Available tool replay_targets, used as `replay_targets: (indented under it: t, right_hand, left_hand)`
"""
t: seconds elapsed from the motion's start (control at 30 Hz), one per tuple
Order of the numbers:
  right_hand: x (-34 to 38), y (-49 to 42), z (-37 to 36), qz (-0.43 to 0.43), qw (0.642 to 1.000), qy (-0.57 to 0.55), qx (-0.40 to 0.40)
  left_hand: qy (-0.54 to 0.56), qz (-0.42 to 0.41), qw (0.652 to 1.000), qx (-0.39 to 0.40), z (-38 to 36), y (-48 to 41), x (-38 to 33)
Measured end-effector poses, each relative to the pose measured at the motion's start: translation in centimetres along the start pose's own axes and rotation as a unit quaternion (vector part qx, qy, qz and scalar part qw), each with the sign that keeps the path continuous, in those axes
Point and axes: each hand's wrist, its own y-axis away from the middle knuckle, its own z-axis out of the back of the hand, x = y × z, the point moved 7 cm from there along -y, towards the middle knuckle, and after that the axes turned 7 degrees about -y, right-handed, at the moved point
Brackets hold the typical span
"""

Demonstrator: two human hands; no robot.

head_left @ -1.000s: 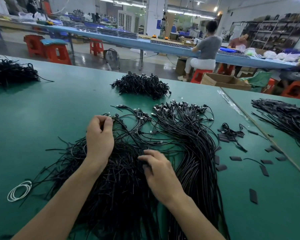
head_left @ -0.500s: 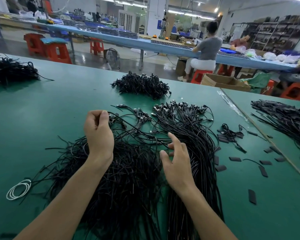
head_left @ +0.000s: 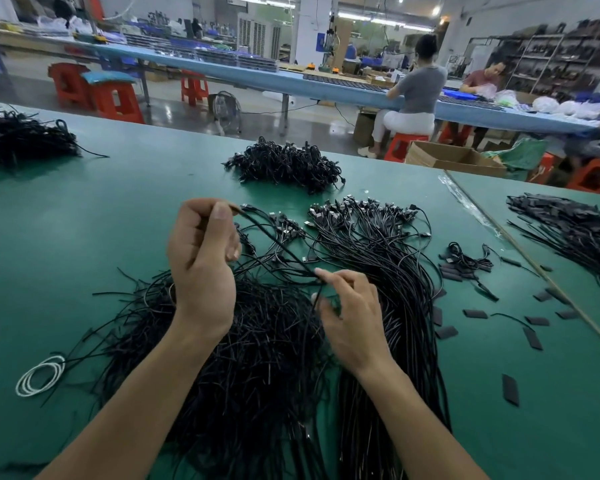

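10 o'clock: cable heap [head_left: 18,140] cut by left edge. 6 o'clock: cable bundle [head_left: 399,306] runs off bottom edge. Centre: cable [head_left: 279,245], end hidden inside left hand [head_left: 201,258]. 1 o'clock: shelf [head_left: 548,60] contents blurred.

On the green table [head_left: 84,220] a white coil [head_left: 40,375] lay near my left edge. A tangled black heap [head_left: 284,164] sat far ahead of me, another heap [head_left: 21,140] far left, and a third [head_left: 568,223] on the next table to my right. Flat black strips [head_left: 510,389] were scattered on my right, beside a small bundle [head_left: 465,259]. Beyond the table stood red stools [head_left: 116,100], a fan [head_left: 226,107], a cardboard box [head_left: 447,157] and a long blue bench [head_left: 291,81], where a person in grey [head_left: 416,91] sat with their back to me.
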Motion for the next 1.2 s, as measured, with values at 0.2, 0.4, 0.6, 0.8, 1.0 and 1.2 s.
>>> replay_targets:
  t: [0.2, 0.4, 0.6, 0.8, 1.0, 1.2]
  right_hand:
    - [-0.8, -0.7, 0.9, -0.006, 0.988, 0.137, 0.072]
    - [-1.6, 0.0, 0.0, -0.072, 0.968, 0.111, 0.213]
    - [-1.6, 0.2, 0.3, -0.069, 0.94, 0.271, 0.193]
    - [-0.4, -2.0, 3.6, 0.025, 0.97, 0.242, 0.027]
    - [6.5, -2.6, 5.3, 0.128, 0.989, 0.025, -0.065]
    - [15.8, -1.5, 8.5, 0.278, 0.933, -0.171, -0.152]
  left_hand:
    - [0.024, 0.089, 0.993, -0.072, -0.1, -0.4, 1.6]
    - [-0.011, 0.178, 0.967, -0.184, 2.6, -0.9, 5.1]
    - [0.016, 0.139, 0.975, -0.174, 2.3, -0.9, 4.0]
    - [-0.008, 0.111, 0.973, -0.204, 3.3, -1.0, 3.4]
    - [-0.187, 0.228, 0.954, -0.051, 2.4, -0.2, 8.0]
    - [-0.343, 0.257, 0.881, 0.2, 0.3, 2.6, 11.9]
